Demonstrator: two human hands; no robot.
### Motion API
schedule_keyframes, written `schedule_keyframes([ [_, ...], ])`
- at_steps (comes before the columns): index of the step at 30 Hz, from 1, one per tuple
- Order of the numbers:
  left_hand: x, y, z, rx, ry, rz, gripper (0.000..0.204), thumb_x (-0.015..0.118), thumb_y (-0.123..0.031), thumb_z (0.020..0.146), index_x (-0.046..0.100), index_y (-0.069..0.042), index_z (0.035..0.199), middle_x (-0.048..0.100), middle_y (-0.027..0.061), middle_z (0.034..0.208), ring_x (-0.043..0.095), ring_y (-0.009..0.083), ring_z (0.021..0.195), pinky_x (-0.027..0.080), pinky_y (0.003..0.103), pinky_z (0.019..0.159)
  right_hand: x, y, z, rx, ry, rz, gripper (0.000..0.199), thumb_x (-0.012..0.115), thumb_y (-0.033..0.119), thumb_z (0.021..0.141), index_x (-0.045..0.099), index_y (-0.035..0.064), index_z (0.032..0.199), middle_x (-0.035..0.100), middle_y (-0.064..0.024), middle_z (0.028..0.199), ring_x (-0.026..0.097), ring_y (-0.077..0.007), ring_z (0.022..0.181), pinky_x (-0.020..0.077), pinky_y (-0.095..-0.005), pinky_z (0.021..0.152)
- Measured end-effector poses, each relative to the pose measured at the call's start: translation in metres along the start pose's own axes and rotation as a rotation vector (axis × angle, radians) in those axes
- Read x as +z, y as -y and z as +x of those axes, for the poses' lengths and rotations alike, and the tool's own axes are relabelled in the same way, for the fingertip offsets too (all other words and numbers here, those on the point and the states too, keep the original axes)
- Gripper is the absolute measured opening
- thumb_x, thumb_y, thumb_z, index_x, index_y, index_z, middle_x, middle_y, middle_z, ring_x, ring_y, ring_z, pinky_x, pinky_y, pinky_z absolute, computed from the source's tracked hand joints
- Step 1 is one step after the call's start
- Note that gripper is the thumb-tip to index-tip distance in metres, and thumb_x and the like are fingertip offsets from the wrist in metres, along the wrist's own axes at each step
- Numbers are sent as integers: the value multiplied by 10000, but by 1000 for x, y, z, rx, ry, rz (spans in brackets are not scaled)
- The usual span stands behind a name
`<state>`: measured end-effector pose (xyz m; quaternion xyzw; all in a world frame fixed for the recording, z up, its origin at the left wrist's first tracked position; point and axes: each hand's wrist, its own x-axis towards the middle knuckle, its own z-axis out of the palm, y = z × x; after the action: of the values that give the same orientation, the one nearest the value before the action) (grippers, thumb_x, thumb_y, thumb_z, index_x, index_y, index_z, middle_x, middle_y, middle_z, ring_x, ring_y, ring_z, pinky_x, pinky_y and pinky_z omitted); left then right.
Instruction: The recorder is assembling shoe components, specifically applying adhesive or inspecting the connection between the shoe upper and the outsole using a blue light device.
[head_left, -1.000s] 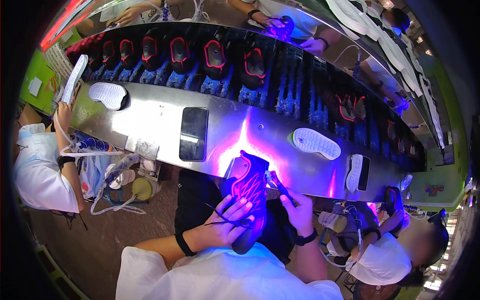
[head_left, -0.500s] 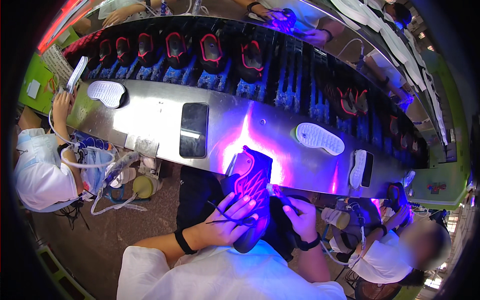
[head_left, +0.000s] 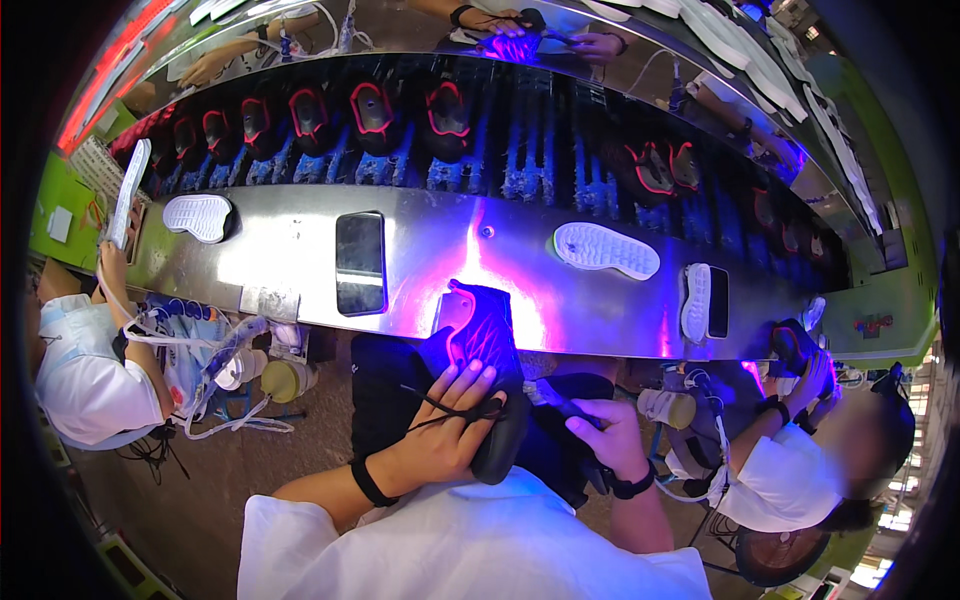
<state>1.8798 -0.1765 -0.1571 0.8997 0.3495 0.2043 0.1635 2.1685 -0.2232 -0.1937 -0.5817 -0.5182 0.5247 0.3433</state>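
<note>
My left hand (head_left: pixel 447 425) is wrapped over a black shoe upper (head_left: pixel 505 385) with red trim and a red-purple pattern, its dark laces lying across my fingers. The upper is in front of me, its red-edged collar at the table's near edge and its rounded toe toward my body. A brush (head_left: pixel 560 400) with a dark handle is gripped in my right hand (head_left: pixel 612 438). Its pale bristle end is close to the right side of the upper; whether it touches I cannot tell. Purple light falls on the upper and the metal behind it.
On the metal table (head_left: pixel 290 270) lie a black phone (head_left: pixel 360 262) and white soles (head_left: pixel 605 250). Behind it a conveyor (head_left: pixel 525 165) carries several red-trimmed uppers. Co-workers sit at left and right, with cups (head_left: pixel 290 380) and hoses beside them.
The upper has rolled in my left hand, so more of its dark side and toe faces up. The brush has turned slightly, and the whole view has shifted.
</note>
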Motion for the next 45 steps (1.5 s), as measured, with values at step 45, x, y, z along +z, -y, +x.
schedule_keyframes([
  [45,33,-56,148,-294,-56,19,984,890,-476,615,536,7,1395,635,192,1311,663,333,1158,494,480,1002,-86,89,-60,44,-405,-346,291,831,90,816,759,4,1085,632,-127,720,576,-199,595,439,-312,572],
])
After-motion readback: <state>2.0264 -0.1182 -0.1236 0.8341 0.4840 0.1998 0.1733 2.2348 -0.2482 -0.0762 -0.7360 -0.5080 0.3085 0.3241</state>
